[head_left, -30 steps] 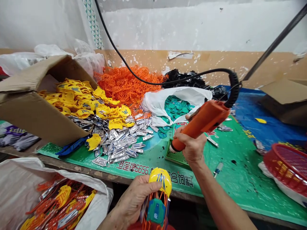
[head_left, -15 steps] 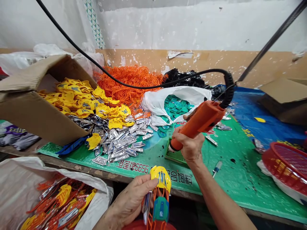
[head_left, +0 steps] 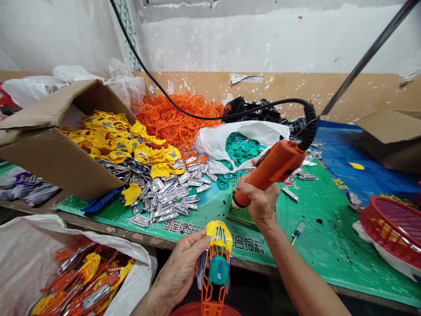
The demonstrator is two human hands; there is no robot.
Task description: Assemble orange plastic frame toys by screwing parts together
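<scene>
My left hand (head_left: 179, 270) is shut on a plastic assembly (head_left: 217, 263) with a yellow cap, an orange lattice frame, a teal piece and a silver strip. The lower end of the assembly runs out of view at the bottom edge. My right hand (head_left: 258, 202) grips an orange corded hand tool (head_left: 274, 164), with a black cable rising from its rear end. The tool's tip points down and left, just above a small green perforated board (head_left: 239, 215). The tip does not touch the assembly.
A cardboard box (head_left: 55, 162) spills yellow pieces beside a heap of silver strips (head_left: 164, 195) on the green mat (head_left: 315, 228). Behind lie orange lattices, black parts and a white bag of teal pieces. A screwdriver (head_left: 298, 232) and red basket (head_left: 391, 230) are right; a sack of assemblies (head_left: 85, 272) is lower left.
My left hand has raised the assembly slightly. The black cable has shifted, and the view has moved a little. My right hand and the tool stay almost in place.
</scene>
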